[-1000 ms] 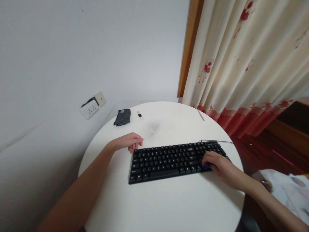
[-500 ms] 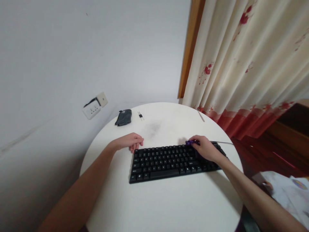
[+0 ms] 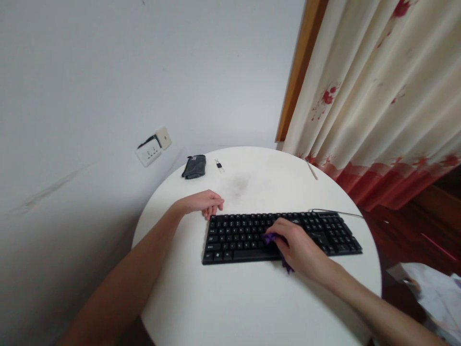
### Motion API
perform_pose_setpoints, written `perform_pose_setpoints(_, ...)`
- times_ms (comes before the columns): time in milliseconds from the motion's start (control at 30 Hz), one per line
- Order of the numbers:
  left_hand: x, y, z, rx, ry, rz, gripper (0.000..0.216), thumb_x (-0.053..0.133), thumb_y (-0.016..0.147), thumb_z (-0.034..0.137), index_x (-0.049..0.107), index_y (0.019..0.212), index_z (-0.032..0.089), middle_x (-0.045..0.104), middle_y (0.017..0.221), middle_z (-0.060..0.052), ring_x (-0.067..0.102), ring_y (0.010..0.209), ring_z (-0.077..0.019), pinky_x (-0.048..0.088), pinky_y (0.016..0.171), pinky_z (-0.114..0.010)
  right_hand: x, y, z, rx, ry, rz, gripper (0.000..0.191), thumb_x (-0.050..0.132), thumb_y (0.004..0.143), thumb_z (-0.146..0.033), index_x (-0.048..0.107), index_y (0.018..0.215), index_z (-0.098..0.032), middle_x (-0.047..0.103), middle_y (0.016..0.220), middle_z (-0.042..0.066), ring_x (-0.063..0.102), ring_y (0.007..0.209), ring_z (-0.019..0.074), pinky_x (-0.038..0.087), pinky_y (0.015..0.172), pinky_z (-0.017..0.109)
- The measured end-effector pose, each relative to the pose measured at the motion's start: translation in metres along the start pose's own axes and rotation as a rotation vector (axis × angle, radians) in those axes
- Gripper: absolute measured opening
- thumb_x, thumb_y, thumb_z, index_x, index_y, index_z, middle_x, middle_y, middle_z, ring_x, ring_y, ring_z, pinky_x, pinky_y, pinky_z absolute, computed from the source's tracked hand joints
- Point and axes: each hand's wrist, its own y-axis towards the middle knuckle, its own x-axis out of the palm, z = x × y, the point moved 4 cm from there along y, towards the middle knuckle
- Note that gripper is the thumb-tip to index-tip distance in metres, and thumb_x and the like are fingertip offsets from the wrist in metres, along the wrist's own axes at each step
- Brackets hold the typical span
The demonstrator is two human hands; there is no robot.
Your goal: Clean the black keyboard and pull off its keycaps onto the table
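A black keyboard (image 3: 245, 236) lies across the round white table. My right hand (image 3: 293, 240) is over the middle-right keys, closed round a purple cloth (image 3: 270, 238). Part of the cloth shows at the fingertips, and another bit hangs below the hand past the keyboard's front edge. My left hand (image 3: 207, 202) rests at the keyboard's back left corner, fingers curled and fingertips close against the edge. Nothing shows inside it, and whether it presses on the keyboard is hard to make out.
Toward the back of the table (image 3: 230, 298) lie a dark grey pouch (image 3: 195, 166) and a small black item with thin prongs (image 3: 219, 165). A thin stick (image 3: 311, 170) sits near the back right rim. The keyboard cable (image 3: 338, 211) runs right. Wall and curtain (image 3: 345, 96) stand behind.
My right hand has moved left and toward me with the purple cloth, uncovering the number pad. My left hand stays at the keyboard's corner. The view has shifted slightly.
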Motion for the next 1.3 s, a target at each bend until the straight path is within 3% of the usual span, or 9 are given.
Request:
perform_pose_setpoints(133, 0.001, 0.002, -0.003, 0.016, 0.002, 0.001, 0.052, 0.053, 0.083, 0.066, 0.064, 0.082, 0.015, 0.066, 0.06, -0.005, 0.062, 0.048, -0.0155, 0.045, 0.046, -0.023, -0.05, 0.016, 0.04, 0.121, -0.147, 0.227, 0.024, 0.051, 0.081, -0.009, 0.07, 0.091, -0.021, 0.07, 0.094, 0.007, 0.064, 0.091, 0.0233, 0.049, 0.087, 0.038)
perform_pose_setpoints(233, 0.001, 0.001, -0.002, 0.028, -0.007, 0.005, 0.053, 0.053, 0.083, 0.066, 0.065, 0.082, 0.014, 0.067, 0.061, -0.006, 0.063, 0.048, -0.0152, 0.046, 0.046, -0.022, -0.06, 0.021, 0.063, 0.236, -0.224, 0.259, 0.021, 0.052, 0.083, -0.014, 0.071, 0.091, -0.019, 0.072, 0.095, 0.009, 0.065, 0.091, 0.0244, 0.049, 0.086, 0.038)
perform_pose_setpoints(367, 0.003, -0.001, 0.002, 0.017, -0.012, 0.015, 0.053, 0.054, 0.082, 0.065, 0.065, 0.081, 0.014, 0.066, 0.06, -0.005, 0.062, 0.047, -0.0144, 0.045, 0.046, -0.021, -0.024, 0.025, 0.053, 0.248, -0.283, 0.164, 0.024, 0.05, 0.083, -0.01, 0.071, 0.092, -0.016, 0.071, 0.093, 0.009, 0.065, 0.09, 0.0234, 0.048, 0.087, 0.036)
perform_pose_setpoints(567, 0.004, 0.0, 0.002, 0.027, -0.035, 0.003, 0.05, 0.055, 0.083, 0.063, 0.065, 0.081, 0.014, 0.066, 0.059, -0.004, 0.063, 0.047, -0.0141, 0.045, 0.045, -0.021, 0.065, 0.012, -0.028, 0.008, -0.288, -0.065, 0.034, 0.044, 0.086, 0.0, 0.069, 0.103, -0.015, 0.063, 0.101, 0.01, 0.061, 0.091, 0.0205, 0.049, 0.084, 0.032)
perform_pose_setpoints(667, 0.003, 0.001, 0.0, 0.036, -0.037, 0.005, 0.051, 0.054, 0.083, 0.064, 0.065, 0.082, 0.014, 0.066, 0.06, -0.004, 0.063, 0.047, -0.0138, 0.045, 0.045, -0.02, 0.09, 0.003, -0.063, -0.119, -0.215, -0.218, 0.035, 0.047, 0.084, 0.002, 0.069, 0.104, -0.016, 0.062, 0.099, 0.008, 0.06, 0.091, 0.0195, 0.05, 0.082, 0.03)
perform_pose_setpoints(833, 0.004, 0.002, 0.0, 0.042, -0.042, -0.009, 0.052, 0.055, 0.082, 0.065, 0.065, 0.082, 0.014, 0.066, 0.06, -0.005, 0.063, 0.048, -0.0143, 0.046, 0.046, -0.021, 0.058, 0.016, -0.066, -0.102, 0.006, -0.135, 0.035, 0.046, 0.085, 0.001, 0.069, 0.103, -0.019, 0.063, 0.098, 0.005, 0.062, 0.087, 0.015, 0.049, 0.08, 0.025)
perform_pose_setpoints(1033, 0.005, 0.003, 0.001, 0.022, -0.032, -0.01, 0.052, 0.056, 0.082, 0.065, 0.064, 0.081, 0.014, 0.065, 0.059, -0.004, 0.063, 0.048, -0.0141, 0.045, 0.046, -0.021, -0.008, 0.054, 0.006, 0.107, -0.229, 0.165, 0.019, 0.054, 0.084, -0.009, 0.07, 0.091, -0.016, 0.068, 0.091, 0.008, 0.063, 0.087, 0.0205, 0.047, 0.083, 0.032)
perform_pose_setpoints(1167, 0.005, 0.002, 0.003, 0.006, -0.036, -0.005, 0.053, 0.057, 0.08, 0.066, 0.064, 0.081, 0.014, 0.065, 0.06, -0.004, 0.063, 0.048, -0.0147, 0.046, 0.046, -0.022, 0.01, 0.057, 0.017, 0.166, -0.336, 0.094, 0.021, 0.049, 0.088, -0.009, 0.069, 0.091, -0.014, 0.067, 0.089, 0.009, 0.062, 0.086, 0.0212, 0.045, 0.082, 0.032)
perform_pose_setpoints(1300, 0.005, 0.003, 0.0, 0.016, -0.045, -0.008, 0.052, 0.057, 0.08, 0.065, 0.064, 0.083, 0.014, 0.066, 0.061, -0.004, 0.063, 0.048, -0.0143, 0.046, 0.046, -0.022, 0.055, 0.037, -0.031, 0.01, -0.269, -0.055, 0.025, 0.046, 0.086, -0.002, 0.066, 0.093, -0.016, 0.065, 0.092, 0.007, 0.061, 0.088, 0.0187, 0.045, 0.081, 0.028)
